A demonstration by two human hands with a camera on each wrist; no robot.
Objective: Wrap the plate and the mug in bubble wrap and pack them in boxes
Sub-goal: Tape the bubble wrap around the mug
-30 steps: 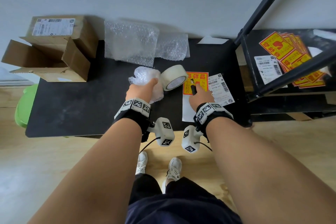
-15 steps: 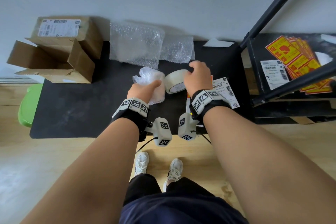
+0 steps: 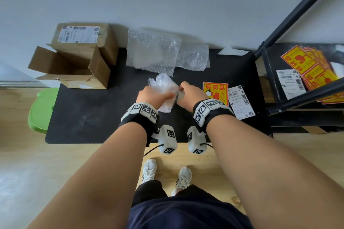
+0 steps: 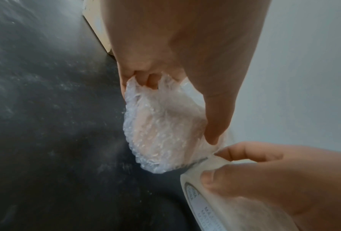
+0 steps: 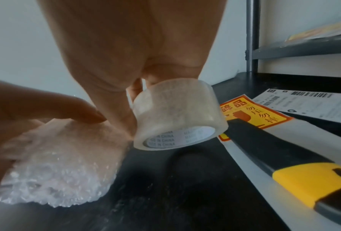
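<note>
A small bundle of bubble wrap (image 3: 161, 84) stands on the black table (image 3: 93, 113); what is inside it is hidden. My left hand (image 3: 152, 96) grips the bundle (image 4: 161, 132) from above, thumb down its side. My right hand (image 3: 189, 92) holds a roll of clear tape (image 5: 177, 115) by its rim, tilted and touching the bundle's (image 5: 56, 164) right side. The tape roll (image 4: 205, 195) sits just off the table. An open cardboard box (image 3: 70, 69) lies at the back left with a closed box (image 3: 83, 37) behind it. No bare plate or mug shows.
Two bubble wrap sheets (image 3: 152, 52) (image 3: 193, 55) lean at the back wall. A yellow-and-black utility knife (image 5: 284, 161) lies on a red-yellow sticker (image 3: 216, 90) beside a shipping label (image 3: 240, 102). A black shelf rack (image 3: 297, 98) stands right, a green stool (image 3: 41, 109) left.
My right hand let go of the knife on the sticker, took the tape roll, lifted it and brought it against the bundle. The left hand stayed on the bundle.
</note>
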